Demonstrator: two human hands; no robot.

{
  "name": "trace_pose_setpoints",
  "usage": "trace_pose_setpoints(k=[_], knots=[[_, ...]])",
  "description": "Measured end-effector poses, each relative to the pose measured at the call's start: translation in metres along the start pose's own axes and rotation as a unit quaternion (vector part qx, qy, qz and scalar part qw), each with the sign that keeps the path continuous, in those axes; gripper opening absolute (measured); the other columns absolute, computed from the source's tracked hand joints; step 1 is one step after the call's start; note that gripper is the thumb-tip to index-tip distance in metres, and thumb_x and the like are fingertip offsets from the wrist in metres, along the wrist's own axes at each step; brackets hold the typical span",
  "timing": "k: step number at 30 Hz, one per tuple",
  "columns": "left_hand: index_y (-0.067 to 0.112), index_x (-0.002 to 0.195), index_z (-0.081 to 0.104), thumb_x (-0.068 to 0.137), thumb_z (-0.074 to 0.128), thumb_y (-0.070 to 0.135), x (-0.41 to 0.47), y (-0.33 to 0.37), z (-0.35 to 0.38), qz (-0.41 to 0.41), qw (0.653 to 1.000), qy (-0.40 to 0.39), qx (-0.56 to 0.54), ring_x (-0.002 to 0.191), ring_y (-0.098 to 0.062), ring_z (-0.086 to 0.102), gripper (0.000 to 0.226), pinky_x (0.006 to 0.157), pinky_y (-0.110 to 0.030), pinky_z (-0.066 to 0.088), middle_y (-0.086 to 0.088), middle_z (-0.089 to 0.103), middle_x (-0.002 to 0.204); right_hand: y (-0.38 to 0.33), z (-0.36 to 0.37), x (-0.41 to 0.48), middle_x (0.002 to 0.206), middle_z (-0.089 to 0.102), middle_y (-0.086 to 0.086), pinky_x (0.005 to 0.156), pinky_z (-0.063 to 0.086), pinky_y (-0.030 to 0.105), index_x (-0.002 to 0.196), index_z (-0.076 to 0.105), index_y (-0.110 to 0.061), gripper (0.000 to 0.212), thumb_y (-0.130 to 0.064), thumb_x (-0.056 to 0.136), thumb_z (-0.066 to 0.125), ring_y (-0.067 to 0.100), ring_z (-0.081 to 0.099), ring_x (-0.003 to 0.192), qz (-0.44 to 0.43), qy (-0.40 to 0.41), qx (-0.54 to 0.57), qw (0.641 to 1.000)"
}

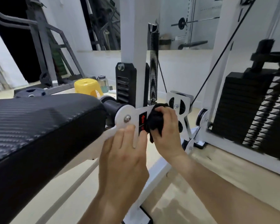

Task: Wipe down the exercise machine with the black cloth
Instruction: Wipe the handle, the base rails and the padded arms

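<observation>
Exercise machine (132, 38): apparently mid-wipe, cloth pressed on white pivot plate (120, 114); cleaned parts impossible to tell; seat pad (39, 120) and weight stack (249, 102) probably left.
Left hand (124, 152): fingers nearly straight, flat against plate's lower edge, gripping nothing.
Right hand (166, 126): at 2 o'clock of left, curled tight around cloth.
Black cloth (153, 122): bunched, touching plate at 3 o'clock of bolt (127, 118).

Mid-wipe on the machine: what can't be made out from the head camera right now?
- Head view: right end of the flat white metal plate, hidden by the bunched black cloth and right hand.
- Head view: black label with red arrow, partly covered by cloth and left hand; print too small.
- Head view: black weight stack, blurred, cut by the right edge.
</observation>
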State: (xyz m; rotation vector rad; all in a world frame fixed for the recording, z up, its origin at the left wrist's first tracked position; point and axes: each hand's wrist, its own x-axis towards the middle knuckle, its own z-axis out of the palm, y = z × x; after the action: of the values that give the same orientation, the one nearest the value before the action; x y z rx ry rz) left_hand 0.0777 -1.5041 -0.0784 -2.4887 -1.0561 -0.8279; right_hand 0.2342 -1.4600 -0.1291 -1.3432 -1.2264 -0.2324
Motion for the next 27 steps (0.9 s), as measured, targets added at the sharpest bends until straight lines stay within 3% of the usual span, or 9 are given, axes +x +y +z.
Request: trace_pose_setpoints(k=[2, 4, 8, 12, 14, 17, 21, 25, 27], knots=[[0.014, 0.095, 0.065, 0.064, 0.058, 0.002, 0.006, 0.005, 0.004, 0.003, 1.000, -0.011, -0.015, 0.100, -0.031, 0.055, 0.034, 0.082, -0.037, 0.036, -0.010, 0.060, 0.111, -0.002, -0.001, 0.012, 0.116, 0.050, 0.005, 0.095, 0.040, 0.026, 0.112, 0.053, -0.011, 0.036, -0.009, 0.076, 0.056, 0.020, 0.048, 0.105, 0.034, 0.023, -0.002, 0.999], [0.015, 0.089, 0.064, 0.063, 0.063, 0.004, 0.013, 0.008, 0.007, -0.003, 0.999, -0.011, -0.040, 0.103, -0.030, 0.052, 0.028, 0.083, -0.037, 0.040, -0.010, 0.060, 0.110, -0.017, 0.001, 0.020, 0.112, 0.054, 0.002, 0.090, 0.042, 0.021, 0.105, 0.052, -0.025, 0.026, -0.011, 0.082, 0.053, 0.015, 0.052, 0.101, 0.157, 0.063, 0.085, 0.982], [0.015, 0.082, 0.066, 0.053, 0.060, 0.003, 0.021, 0.012, 0.012, -0.017, 0.997, -0.053, -0.046, 0.096, -0.030, 0.055, 0.032, 0.067, -0.036, 0.046, -0.007, 0.060, 0.100, -0.026, 0.004, 0.035, 0.101, 0.064, -0.001, 0.085, 0.051, 0.031, 0.101, 0.055, -0.027, 0.022, -0.008, 0.092, 0.047, 0.014, 0.061, 0.093, 0.373, 0.171, 0.234, 0.882], [0.016, 0.075, 0.064, 0.067, 0.039, 0.013, 0.030, 0.015, 0.008, 0.007, 0.998, -0.050, -0.027, 0.090, -0.028, 0.056, 0.027, 0.062, -0.036, 0.043, -0.008, 0.061, 0.095, -0.018, 0.005, 0.006, 0.084, 0.062, 0.000, 0.064, 0.047, 0.027, 0.094, 0.057, -0.021, 0.019, -0.006, 0.089, 0.046, 0.019, 0.058, 0.074, 0.445, 0.093, 0.248, 0.856], [0.014, 0.082, 0.066, 0.075, 0.027, 0.012, 0.036, 0.013, 0.006, 0.034, 0.999, -0.012, -0.004, 0.097, -0.030, 0.056, 0.041, 0.078, -0.039, 0.044, -0.010, 0.061, 0.102, -0.017, 0.003, -0.010, 0.082, 0.064, 0.002, 0.068, 0.052, 0.036, 0.088, 0.059, -0.021, 0.008, -0.016, 0.084, 0.055, 0.025, 0.063, 0.079, 0.444, 0.046, 0.229, 0.865], [0.012, 0.098, 0.064, 0.085, 0.025, 0.009, 0.047, 0.007, -0.011, 0.057, 0.997, 0.022, 0.057, 0.107, -0.034, 0.053, 0.041, 0.098, -0.044, 0.036, -0.014, 0.058, 0.114, -0.026, -0.003, 0.010, 0.097, 0.069, -0.001, 0.078, 0.057, 0.029, 0.107, 0.060, -0.025, 0.025, -0.008, 0.089, 0.058, 0.016, 0.068, 0.091, 0.353, 0.144, 0.230, 0.895], [0.018, 0.118, 0.044, 0.084, 0.041, 0.013, 0.062, -0.004, -0.031, 0.030, 0.989, -0.069, 0.123, 0.108, -0.029, 0.045, 0.034, 0.082, -0.033, 0.037, -0.011, 0.045, 0.121, -0.030, -0.001, 0.030, 0.109, 0.065, -0.003, 0.086, 0.054, 0.028, 0.127, 0.051, -0.028, 0.035, -0.013, 0.096, 0.052, 0.014, 0.063, 0.101, 0.367, 0.124, 0.200, 0.900], [0.018, 0.119, 0.044, 0.090, 0.048, 0.014, 0.071, 0.000, -0.039, 0.040, 0.989, -0.082, 0.116, 0.105, -0.024, 0.047, 0.029, 0.072, -0.028, 0.034, -0.007, 0.045, 0.116, -0.010, -0.022, 0.031, 0.103, 0.068, 0.013, 0.089, 0.055, 0.046, 0.112, 0.063, -0.014, 0.024, -0.004, 0.095, 0.049, 0.033, 0.065, 0.101, 0.457, 0.076, 0.257, 0.848], [0.018, 0.118, 0.048, 0.091, 0.054, 0.015, 0.079, 0.004, -0.044, 0.026, 0.992, -0.083, 0.096, 0.105, -0.023, 0.049, 0.028, 0.067, -0.028, 0.035, -0.005, 0.046, 0.112, -0.011, -0.030, 0.047, 0.099, 0.068, 0.008, 0.087, 0.056, 0.044, 0.116, 0.063, -0.012, 0.032, 0.003, 0.092, 0.050, 0.029, 0.065, 0.097, 0.416, 0.099, 0.245, 0.870]])
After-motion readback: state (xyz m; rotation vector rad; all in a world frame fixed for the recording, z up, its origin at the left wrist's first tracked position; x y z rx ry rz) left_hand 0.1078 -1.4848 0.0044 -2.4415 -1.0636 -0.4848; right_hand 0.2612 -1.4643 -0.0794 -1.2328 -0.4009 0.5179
